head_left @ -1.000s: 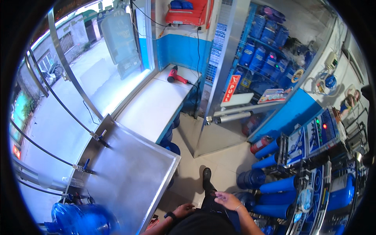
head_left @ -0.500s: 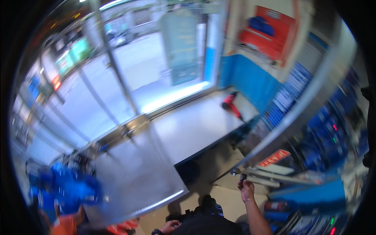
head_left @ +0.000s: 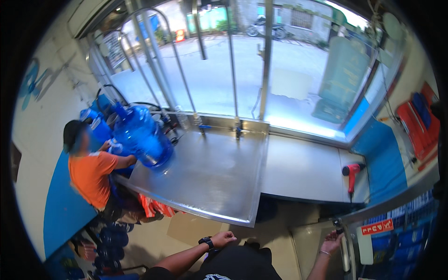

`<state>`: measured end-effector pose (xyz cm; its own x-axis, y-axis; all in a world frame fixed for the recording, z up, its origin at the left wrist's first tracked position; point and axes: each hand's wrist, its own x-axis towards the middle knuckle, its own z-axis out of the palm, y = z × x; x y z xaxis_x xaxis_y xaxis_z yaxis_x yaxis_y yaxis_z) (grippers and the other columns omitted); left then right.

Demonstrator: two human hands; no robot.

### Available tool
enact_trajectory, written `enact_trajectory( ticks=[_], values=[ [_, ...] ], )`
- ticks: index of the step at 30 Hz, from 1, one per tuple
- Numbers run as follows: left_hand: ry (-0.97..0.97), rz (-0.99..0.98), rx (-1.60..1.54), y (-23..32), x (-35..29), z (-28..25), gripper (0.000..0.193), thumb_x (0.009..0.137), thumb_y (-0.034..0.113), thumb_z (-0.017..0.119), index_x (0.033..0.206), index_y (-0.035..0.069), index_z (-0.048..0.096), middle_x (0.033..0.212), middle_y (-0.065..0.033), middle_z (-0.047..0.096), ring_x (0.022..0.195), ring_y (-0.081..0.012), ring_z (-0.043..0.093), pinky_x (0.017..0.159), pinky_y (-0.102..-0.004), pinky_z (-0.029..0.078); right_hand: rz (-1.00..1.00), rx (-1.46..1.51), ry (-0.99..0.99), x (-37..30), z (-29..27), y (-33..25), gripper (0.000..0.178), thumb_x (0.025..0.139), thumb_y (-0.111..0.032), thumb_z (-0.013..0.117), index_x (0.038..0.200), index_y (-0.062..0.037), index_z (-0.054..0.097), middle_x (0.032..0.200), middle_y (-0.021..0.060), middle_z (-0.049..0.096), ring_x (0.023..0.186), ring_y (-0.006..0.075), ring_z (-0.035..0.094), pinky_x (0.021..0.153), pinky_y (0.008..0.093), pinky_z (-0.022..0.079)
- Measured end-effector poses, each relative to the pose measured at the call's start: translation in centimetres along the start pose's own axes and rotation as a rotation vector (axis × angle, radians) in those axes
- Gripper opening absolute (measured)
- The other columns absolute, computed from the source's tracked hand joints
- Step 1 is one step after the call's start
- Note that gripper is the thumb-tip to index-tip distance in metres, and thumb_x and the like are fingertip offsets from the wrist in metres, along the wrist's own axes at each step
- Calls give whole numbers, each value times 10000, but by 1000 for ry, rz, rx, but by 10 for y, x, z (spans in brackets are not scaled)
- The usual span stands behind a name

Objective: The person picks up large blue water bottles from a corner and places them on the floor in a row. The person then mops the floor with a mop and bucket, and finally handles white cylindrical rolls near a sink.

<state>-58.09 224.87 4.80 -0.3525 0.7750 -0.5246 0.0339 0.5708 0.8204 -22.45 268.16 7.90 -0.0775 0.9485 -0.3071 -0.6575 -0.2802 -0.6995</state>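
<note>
At the lower edge, the left hand (head_left: 223, 239), with a black watch on its wrist, hangs free with fingers loosely curled, holding nothing. The right hand (head_left: 332, 242) has its fingers closed around the metal door frame (head_left: 343, 224) beside it. Further away stands the steel table (head_left: 210, 177), with a red hair dryer (head_left: 352, 173) at its right. At the far left, another person in an orange shirt (head_left: 91, 175) holds a large blue water bottle (head_left: 142, 135) on the table.
</note>
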Motion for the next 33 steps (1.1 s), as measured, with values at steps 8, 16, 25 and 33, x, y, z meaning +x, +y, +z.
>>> enact_trajectory(
  ticks=[8, 16, 25, 33],
  values=[
    [103, -295, 154, -109, -61, -12, 415, 910, 431, 697, 1070, 48, 700, 1012, -151, 735, 964, -262, 700, 866, -378, 537, 92, 8, 313, 73, -4, -17, 406, 932, -516, 673, 973, -112, 680, 866, 14, 706, 782, 144, 682, 644, 272, 550],
    [155, -463, 221, -206, -115, -76, 300, 882, 268, 712, 1089, 52, 733, 1052, -146, 743, 996, -245, 702, 899, -353, 539, 199, -1214, -201, -35, -5, 54, 210, 914, -250, 737, 1056, -94, 735, 974, 27, 733, 807, 133, 667, 713, 296, 547],
    [218, -250, 239, -230, -58, -131, 299, 896, 263, 648, 1088, 50, 735, 1155, -152, 719, 1102, -298, 668, 995, -375, 508, 661, -1810, -415, -232, -159, 114, 373, 918, -319, 724, 1133, -15, 721, 973, 100, 751, 924, 166, 683, 865, 303, 534],
    [273, -94, 251, -239, -24, -171, 312, 873, 269, 678, 1114, 79, 734, 1165, -142, 720, 1111, -307, 671, 961, -380, 524, 667, -1922, -406, -276, -154, 113, 362, 911, -312, 733, 1139, -31, 727, 1000, 109, 754, 925, 195, 696, 863, 330, 543]
  ],
)
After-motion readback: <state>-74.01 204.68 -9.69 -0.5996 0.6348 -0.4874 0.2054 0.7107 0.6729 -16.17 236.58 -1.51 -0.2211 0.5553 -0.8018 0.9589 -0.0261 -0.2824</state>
